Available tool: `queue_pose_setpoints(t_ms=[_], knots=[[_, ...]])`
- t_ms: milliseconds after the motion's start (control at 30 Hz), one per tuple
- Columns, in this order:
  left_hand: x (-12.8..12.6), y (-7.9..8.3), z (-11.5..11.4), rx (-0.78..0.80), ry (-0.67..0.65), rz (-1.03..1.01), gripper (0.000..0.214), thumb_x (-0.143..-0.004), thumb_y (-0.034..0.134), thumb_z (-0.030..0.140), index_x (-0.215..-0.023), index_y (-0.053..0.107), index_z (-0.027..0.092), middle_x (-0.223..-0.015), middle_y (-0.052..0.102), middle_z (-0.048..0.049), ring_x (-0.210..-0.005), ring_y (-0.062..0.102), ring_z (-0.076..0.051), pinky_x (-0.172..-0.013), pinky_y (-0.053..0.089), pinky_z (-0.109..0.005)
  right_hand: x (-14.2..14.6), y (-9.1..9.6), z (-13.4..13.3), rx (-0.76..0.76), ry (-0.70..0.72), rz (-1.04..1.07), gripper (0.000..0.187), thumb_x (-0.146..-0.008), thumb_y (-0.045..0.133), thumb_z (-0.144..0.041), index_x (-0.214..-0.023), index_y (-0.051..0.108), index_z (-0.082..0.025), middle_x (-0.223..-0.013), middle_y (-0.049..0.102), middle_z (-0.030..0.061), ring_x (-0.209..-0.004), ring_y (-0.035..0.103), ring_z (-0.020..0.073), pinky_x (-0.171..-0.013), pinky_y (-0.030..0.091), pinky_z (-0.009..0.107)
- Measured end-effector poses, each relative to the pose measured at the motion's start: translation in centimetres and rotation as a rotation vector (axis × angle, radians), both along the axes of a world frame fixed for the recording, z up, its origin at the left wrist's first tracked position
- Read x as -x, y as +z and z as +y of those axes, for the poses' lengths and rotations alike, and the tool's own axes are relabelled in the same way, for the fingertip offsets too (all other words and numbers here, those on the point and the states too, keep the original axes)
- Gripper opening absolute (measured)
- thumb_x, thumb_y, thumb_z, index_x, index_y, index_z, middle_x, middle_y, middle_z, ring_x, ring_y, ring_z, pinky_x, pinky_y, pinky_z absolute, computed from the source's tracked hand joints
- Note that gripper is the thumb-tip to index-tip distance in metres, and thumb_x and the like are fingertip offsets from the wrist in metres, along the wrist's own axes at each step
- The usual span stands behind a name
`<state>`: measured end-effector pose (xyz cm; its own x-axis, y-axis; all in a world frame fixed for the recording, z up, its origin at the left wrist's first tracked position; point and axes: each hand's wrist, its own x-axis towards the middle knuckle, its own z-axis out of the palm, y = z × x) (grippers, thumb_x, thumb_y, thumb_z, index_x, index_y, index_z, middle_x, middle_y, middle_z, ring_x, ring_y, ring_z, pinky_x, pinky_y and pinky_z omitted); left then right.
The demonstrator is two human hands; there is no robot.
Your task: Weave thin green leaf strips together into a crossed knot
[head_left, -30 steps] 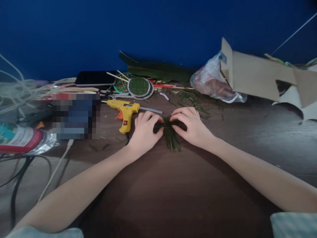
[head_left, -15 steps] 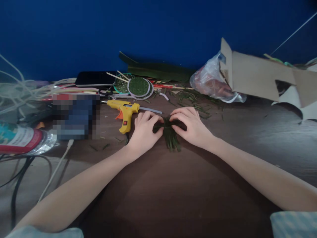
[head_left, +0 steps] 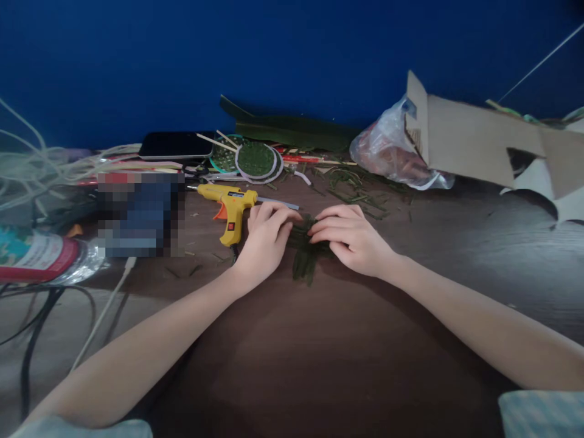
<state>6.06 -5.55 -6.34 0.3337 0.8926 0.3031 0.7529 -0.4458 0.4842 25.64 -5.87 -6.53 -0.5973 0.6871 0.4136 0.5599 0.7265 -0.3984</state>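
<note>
Both hands meet over a crossed bunch of dark green leaf strips (head_left: 305, 263) on the brown tabletop; the strips' loose ends fan toward me. My left hand (head_left: 269, 243) is closed around the bunch's left end, its fingertips partly hiding it. With bent fingers, my right hand (head_left: 353, 240) presses on the crossing and grips the right side, its thumb below. Just left of my left hand lies a yellow glue gun (head_left: 233, 210) with a pale glue stick in its back.
Behind lie round green woven pieces (head_left: 256, 161), a broad leaf (head_left: 292, 131), a black phone (head_left: 177, 145) and leaf scraps (head_left: 351, 188). A cardboard box (head_left: 479, 137) and a clear plastic bag (head_left: 392, 149) stand back right. At left are a red-labelled bottle (head_left: 41, 258) and cables (head_left: 34, 334).
The leaf strips' loose ends have swung slightly left. My right fingers have shifted left onto the crossing, and my left thumb has drawn back and up a little.
</note>
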Motion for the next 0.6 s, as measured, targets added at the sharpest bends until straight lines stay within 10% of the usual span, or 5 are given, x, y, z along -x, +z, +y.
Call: queue_pose_setpoints(t_ms=[333,600], knots=[[-0.05,0.15,0.06,0.038,0.054,-0.082,0.019,-0.082,0.043,0.005,-0.085,0.054,0.021,-0.093,0.055,-0.0018,-0.093,0.047,-0.019,-0.087,0.038,-0.036,0.13,-0.17,-0.16,-0.111,0.051,-0.06,0.031,-0.077,0.042,-0.006,-0.087,0.067,-0.021,-0.087,0.068,0.0025,-0.09,0.054,0.0203,-0.08,0.036,0.038],[-0.47,0.62,-0.3,0.081,0.022,0.034,0.015,-0.072,0.06,0.018,-0.084,0.051,0.018,-0.095,0.054,-0.004,-0.095,0.045,-0.023,-0.087,0.037,-0.041,0.25,0.03,-0.03,0.021,-0.218,-0.006,0.015,-0.078,0.047,-0.012,-0.086,0.058,-0.019,-0.09,0.061,0.0056,-0.09,0.048,0.0216,-0.079,0.036,0.037]])
